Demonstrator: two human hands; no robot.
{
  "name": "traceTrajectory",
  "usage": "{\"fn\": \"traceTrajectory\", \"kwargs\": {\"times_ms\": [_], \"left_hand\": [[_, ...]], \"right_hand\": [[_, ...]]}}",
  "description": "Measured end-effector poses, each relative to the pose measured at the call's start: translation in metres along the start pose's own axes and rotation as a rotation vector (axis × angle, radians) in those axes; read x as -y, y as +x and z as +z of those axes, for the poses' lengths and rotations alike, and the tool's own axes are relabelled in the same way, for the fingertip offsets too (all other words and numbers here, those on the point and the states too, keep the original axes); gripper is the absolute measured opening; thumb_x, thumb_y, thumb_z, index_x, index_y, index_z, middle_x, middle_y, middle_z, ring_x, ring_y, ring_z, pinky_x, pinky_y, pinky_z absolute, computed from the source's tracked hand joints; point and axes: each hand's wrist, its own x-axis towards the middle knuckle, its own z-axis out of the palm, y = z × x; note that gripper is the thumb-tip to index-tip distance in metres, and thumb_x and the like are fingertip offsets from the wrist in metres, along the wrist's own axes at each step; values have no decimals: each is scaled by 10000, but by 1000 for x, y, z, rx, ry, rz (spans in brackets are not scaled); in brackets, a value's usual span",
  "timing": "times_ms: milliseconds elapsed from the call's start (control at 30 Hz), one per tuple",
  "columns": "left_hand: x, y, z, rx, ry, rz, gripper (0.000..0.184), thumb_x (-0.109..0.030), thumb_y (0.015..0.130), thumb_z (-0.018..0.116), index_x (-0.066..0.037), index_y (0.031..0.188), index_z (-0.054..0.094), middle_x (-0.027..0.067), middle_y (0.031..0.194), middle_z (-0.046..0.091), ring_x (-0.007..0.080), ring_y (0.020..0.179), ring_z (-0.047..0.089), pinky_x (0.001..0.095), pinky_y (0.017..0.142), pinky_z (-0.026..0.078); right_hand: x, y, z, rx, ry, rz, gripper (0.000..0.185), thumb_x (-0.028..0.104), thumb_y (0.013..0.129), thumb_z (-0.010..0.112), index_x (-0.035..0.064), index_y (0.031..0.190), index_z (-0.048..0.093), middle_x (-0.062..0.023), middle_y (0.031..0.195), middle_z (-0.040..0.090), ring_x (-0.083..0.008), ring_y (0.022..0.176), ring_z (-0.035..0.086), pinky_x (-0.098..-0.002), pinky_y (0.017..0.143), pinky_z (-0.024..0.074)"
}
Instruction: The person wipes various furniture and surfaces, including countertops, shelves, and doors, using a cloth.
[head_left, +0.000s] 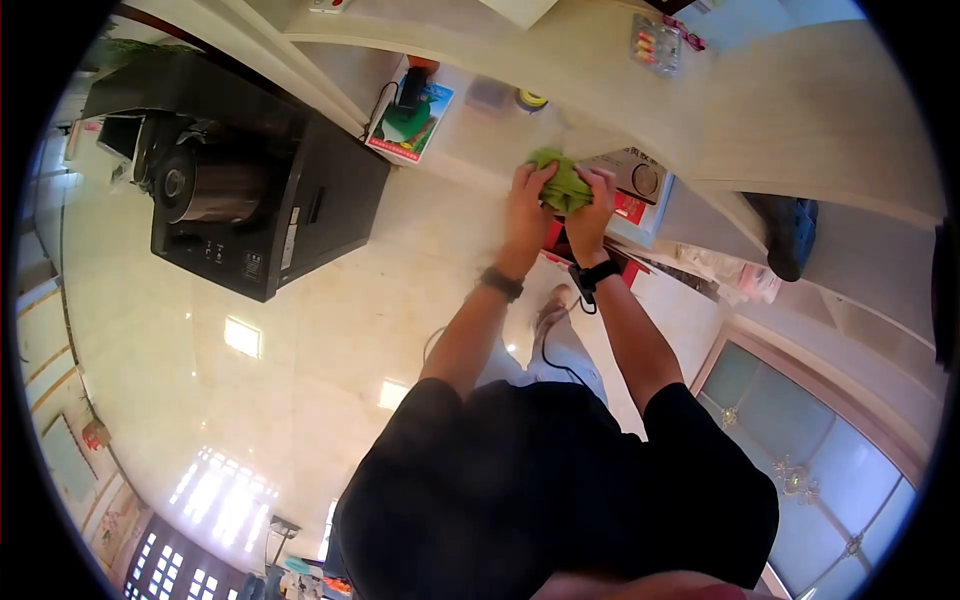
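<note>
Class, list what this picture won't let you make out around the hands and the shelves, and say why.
In the head view:
- Palms of the left hand and right hand: turned out of sight.
- Anything inside the green cloth: hidden by its folds and the fingers.
- Print on the box: too small and blurred.
- Pale thing at the top: cut off by the edge.

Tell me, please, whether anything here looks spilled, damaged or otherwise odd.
Nothing clearly stands out, and no damage shows. The bright patches on the floor look like reflected light, not spills. The cloth is crumpled, but it is bunched between left hand and right hand, so that seems ordinary.
</note>
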Motion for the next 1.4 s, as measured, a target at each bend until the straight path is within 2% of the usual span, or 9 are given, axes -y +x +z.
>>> {"fn": "traceTrajectory", "kwargs": {"times_ms": [167, 300, 433, 533, 767, 933, 1033, 1100, 1400], "left_hand": [[60, -22, -2, 171, 152, -238, 454, 53, 691, 665, -48, 1132, 631, 171, 1098, 599, 373, 1040, 586, 395, 860, 496], [78, -58, -2, 329, 231, -224, 369, -18, 719, 672, -58, 1086, 659, 179, 1051, 637, 363, 1032, 602, 399, 844, 504], [54, -105, -3, 826, 93, -456, 327, -31, 734, 628, -84, 1055, 661, 168, 985, 667, 350, 987, 623, 442, 862, 502], [77, -167, 22, 1116, 237, -179, 305, -88, 751, 624, -95, 1055, 657, 166, 1011, 666, 354, 979, 624, 454, 862, 502], [31, -231, 22, 1395, 130, -16, 384, -144, 762, 656, -105, 1142, 630, 149, 1093, 638, 351, 1021, 611, 446, 876, 506], [-2, -212, -38, 1335, 29, 94, 411, -159, 773, 670, -86, 1171, 599, 176, 1082, 615, 375, 1009, 598, 441, 874, 501], [12, -211, -70, 1248, -147, 170, 291, -202, 759, 699, -34, 978, 609, 194, 980, 621, 381, 945, 593, 462, 834, 488], [-20, -190, -123, 1164, -10, 137, 366, -220, 783, 696, -61, 1101, 614, 199, 1016, 610, 382, 973, 587, 448, 850, 488], [-29, -103, -315, 888, -12, -11, 434, -61, 745, 695, -84, 1172, 625, 164, 1056, 596, 322, 956, 605, 361, 833, 517]], "right_hand": [[-29, -42, 24, 341, -107, 321, 357, 142, 731, 746, 52, 1058, 635, -148, 1041, 579, -343, 997, 568, -390, 847, 472], [-26, -81, 3, 321, -25, 261, 252, 65, 785, 674, 19, 1026, 618, -189, 1010, 605, -383, 981, 565, -422, 841, 454], [-39, -169, -49, 425, -101, 474, 250, 54, 792, 651, 18, 1037, 616, -203, 991, 617, -397, 965, 571, -436, 849, 457], [-49, -240, -91, 511, -270, 655, 258, 68, 800, 647, 15, 1050, 612, -203, 995, 638, -384, 957, 605, -419, 842, 476], [-14, -343, -141, 149, -202, 879, 293, 71, 821, 643, 7, 1105, 609, -183, 1021, 638, -347, 986, 615, -392, 852, 487], [44, -350, -118, -64, -157, 865, 389, 81, 763, 729, -3, 1115, 589, -172, 1039, 627, -332, 974, 617, -378, 848, 488], [83, -344, -89, -92, -40, 829, 403, 129, 798, 741, 13, 1147, 577, -107, 1065, 634, -196, 972, 597, -334, 852, 483], [114, -335, -62, -161, 161, 903, 424, 123, 797, 736, 22, 1174, 570, -106, 1094, 634, -195, 988, 598, -327, 849, 488], [279, -278, 34, 113, 582, 657, 629, 39, 894, 598, 31, 1459, 324, -114, 1368, 469, -194, 1168, 524, -326, 925, 496]]}}
